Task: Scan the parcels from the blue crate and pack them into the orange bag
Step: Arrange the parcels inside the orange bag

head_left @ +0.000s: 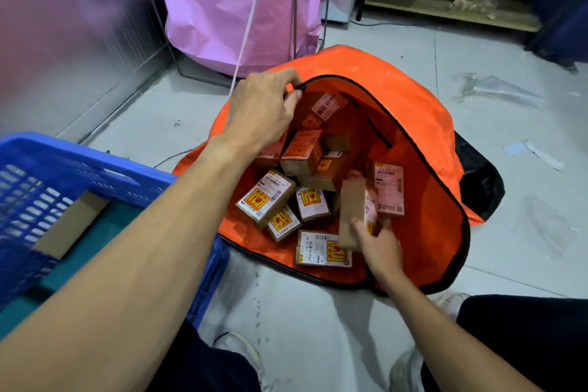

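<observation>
Now left hand (pixel 264 108) pinching orange bag (pixel 426 188) rim up; right hand (pixel 380 248) gripping cardboard parcel (pixel 351 213) inside bag's near edge. Maybe rim slipping, bag flopping shut, parcel dropping outside.

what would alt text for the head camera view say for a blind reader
A person's right hand holds a small cardboard parcel inside an open orange bag containing many labelled parcels, while the left hand grips the bag's rim. A blue crate sits at left.
</observation>
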### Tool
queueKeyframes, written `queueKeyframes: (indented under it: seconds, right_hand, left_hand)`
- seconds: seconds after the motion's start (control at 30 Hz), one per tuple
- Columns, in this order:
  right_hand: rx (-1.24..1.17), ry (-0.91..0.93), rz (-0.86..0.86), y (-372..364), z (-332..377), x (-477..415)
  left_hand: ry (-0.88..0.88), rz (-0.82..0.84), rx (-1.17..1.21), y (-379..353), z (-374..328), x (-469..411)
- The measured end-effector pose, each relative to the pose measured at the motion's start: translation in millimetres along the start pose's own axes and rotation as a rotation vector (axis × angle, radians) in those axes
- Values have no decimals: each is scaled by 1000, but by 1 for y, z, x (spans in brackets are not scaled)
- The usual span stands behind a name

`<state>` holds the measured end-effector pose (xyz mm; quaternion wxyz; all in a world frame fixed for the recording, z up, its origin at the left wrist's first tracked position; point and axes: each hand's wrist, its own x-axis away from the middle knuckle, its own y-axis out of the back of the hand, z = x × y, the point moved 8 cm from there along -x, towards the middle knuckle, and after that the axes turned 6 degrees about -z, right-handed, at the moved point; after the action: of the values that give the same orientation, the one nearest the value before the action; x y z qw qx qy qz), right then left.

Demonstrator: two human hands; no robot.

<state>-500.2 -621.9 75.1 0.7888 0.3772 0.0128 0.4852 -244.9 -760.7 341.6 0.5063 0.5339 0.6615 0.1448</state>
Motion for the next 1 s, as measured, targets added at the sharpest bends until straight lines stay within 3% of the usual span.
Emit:
queueKeyframes:
  seconds: [0.1, 0.2, 0.3, 0.43, 0.5, 0.6, 0.67, 0.77, 0.87, 1.0]
  right_hand:
    - [-12, 1, 33, -3, 65, -28]
    - [-193, 5, 94, -7, 132, -45]
    - [-56, 139, 161, -18, 158, -44]
    - [361, 232, 187, -49, 85, -41]
    - [502, 219, 324, -69, 32, -33]
    - [770, 423, 485, -94, -14, -19]
    - [888, 544, 427, -102, -22, -17]
    - [980, 585, 360, -105, -21, -13]
    - [1018, 528, 404, -104, -26, -8]
    - [785, 435, 400, -89, -19, 5]
  left_hand:
    - [-9, -41, 2, 6, -2, -4]
    - [-12, -47, -3, 7, -4, -5]
    - [-21, -48, -7, 7, -4, -5]
    - [-20, -71, 5, 10, -1, -6]
    - [-4, -90, 3, 14, 2, -7]
    - [-3, -119, 5, 21, 2, -11]
    - [-22, -138, 16, 24, 0, -13]
    - [-22, -140, 17, 27, 3, -16]
    - [18, -125, 30, 27, 10, -22]
    - [62, -104, 28, 29, 17, -26]
